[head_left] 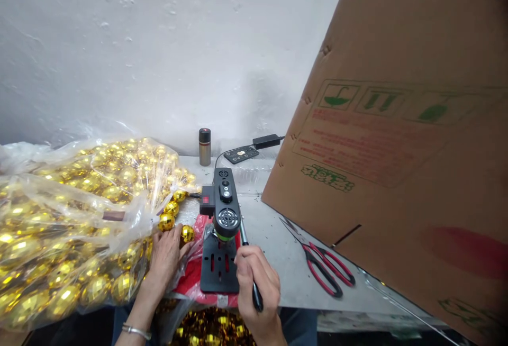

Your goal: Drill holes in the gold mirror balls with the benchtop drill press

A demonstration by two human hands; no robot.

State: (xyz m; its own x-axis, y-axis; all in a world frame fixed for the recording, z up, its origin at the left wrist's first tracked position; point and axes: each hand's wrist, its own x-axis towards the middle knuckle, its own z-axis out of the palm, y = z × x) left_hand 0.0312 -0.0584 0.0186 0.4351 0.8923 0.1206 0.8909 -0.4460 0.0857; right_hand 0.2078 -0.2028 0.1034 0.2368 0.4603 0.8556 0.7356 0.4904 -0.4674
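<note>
A small black bench press stands on the table, with a slotted base plate and vent grilles on its head. My right hand is wrapped round the black grip of its lever. My left hand lies left of the press, thumb apart from the fingers, its fingertips against shiny gold faceted balls. One more gold ball sits between that hand and the press. Under the press is a red plastic sheet. Its tool tip is partly hidden beneath the head.
Clear plastic bags of gold balls fill the left side. Scissors with red-and-black handles lie at right before a large cardboard box. A capped cylinder, a flat black panel and a black adapter are near the wall.
</note>
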